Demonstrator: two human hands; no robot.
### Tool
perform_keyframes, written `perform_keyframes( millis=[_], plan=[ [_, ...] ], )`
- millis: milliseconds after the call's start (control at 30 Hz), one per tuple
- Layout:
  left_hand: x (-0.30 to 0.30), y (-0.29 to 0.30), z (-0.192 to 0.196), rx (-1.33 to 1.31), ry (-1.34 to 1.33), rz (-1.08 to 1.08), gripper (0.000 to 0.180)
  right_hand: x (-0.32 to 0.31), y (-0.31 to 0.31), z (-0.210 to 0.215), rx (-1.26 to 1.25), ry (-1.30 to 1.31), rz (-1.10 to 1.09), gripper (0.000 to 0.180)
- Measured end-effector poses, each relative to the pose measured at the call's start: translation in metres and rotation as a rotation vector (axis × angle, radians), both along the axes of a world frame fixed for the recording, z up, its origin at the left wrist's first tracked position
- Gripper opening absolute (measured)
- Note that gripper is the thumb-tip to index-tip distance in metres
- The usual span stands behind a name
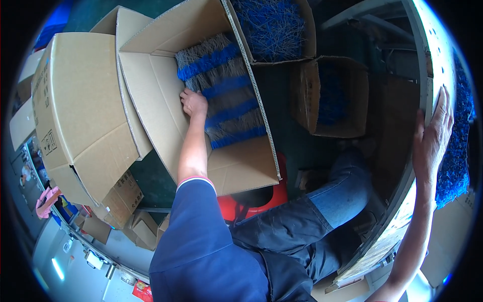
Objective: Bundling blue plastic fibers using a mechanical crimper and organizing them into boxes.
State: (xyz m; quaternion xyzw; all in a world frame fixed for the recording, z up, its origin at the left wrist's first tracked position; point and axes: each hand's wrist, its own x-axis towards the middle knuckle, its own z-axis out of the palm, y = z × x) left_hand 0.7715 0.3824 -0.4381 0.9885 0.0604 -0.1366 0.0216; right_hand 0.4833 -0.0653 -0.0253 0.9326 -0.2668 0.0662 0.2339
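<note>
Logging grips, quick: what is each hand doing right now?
Left hand: closed on the bundled wires in the box.
Right hand: open, flat on the table edge.

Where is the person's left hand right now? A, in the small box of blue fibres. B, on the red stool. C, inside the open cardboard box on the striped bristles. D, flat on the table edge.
C: the left hand rests on the blue-and-grey bristles inside the box.

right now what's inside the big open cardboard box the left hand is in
The big open cardboard box holds stacked grey bristle bundles with blue bands; the left hand touches their edge. Anything beneath the bundles is covered.
</note>
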Motion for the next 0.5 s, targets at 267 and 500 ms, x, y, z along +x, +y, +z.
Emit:
perform_keyframes(
  millis=[267,500],
  plan=[
    [-0.027,0.038,-0.001,-0.082,-0.101,-0.151,0.040,-0.001,-0.005,-0.003,-0.005,-0.031,0.025,0.067],
    [-0.009,-0.006,-0.019,-0.242,-0.211,-0.360,0.016,-0.004,-0.007,-0.005,-0.009,-0.034,0.008,0.065]
  ],
)
